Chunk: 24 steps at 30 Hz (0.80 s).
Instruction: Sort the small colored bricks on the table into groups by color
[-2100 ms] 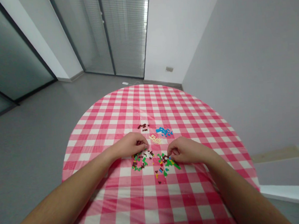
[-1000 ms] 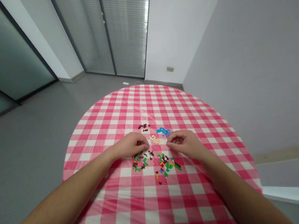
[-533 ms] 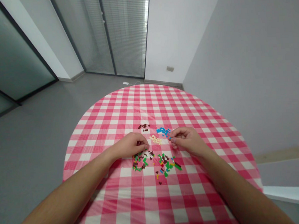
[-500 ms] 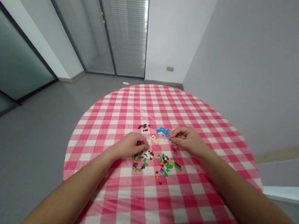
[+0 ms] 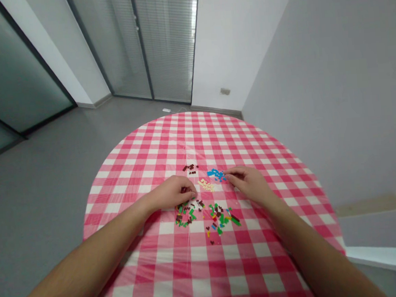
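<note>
My left hand [image 5: 176, 191] rests at the far edge of a mixed pile of small toy bricks [image 5: 183, 222], mostly green and dark brown. Its fingers are curled in, and I cannot make out what they hold, if anything. My right hand [image 5: 247, 181] is at the right side of a pile of blue bricks [image 5: 215, 173]. Thumb and forefinger come together beside the blue pieces; anything between them is too small to tell. Cream bricks [image 5: 205, 184] lie between the two hands. Beyond them is a small group of dark brown bricks [image 5: 191, 168].
A second mixed pile of bricks [image 5: 223, 219] in green, brown, yellow and blue lies nearer to me. Everything stands on a round table with a red-and-white checked cloth [image 5: 190, 140]. A grey wall [image 5: 344, 91] rises to the right, and glass doors [image 5: 149, 47] stand behind.
My right hand has moved slightly away from me, its fingertips now level with the blue bricks. My left hand has stayed in place.
</note>
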### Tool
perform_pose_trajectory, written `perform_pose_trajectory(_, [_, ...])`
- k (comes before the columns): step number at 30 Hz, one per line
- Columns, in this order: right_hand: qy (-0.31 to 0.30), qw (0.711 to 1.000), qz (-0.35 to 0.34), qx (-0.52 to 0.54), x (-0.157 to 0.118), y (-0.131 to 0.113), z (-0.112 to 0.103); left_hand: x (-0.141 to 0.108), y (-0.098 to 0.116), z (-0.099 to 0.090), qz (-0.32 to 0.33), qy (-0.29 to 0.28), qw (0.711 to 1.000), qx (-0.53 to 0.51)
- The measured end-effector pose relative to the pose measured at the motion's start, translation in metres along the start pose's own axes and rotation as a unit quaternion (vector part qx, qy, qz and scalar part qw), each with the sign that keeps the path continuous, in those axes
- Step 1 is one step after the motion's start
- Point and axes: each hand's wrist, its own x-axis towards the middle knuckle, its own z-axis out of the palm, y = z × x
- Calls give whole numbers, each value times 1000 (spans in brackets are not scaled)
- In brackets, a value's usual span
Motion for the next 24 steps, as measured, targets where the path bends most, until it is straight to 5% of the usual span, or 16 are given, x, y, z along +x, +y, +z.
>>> perform_pose_trajectory(7, [-35, 990, -39, -128, 5, 10, 1, -1, 0, 0, -2, -2, 1000, 3])
perform_pose_trajectory(24, [-80, 990, -19, -113, 10, 26, 3, -2, 3, -2, -12, -7, 1000, -8])
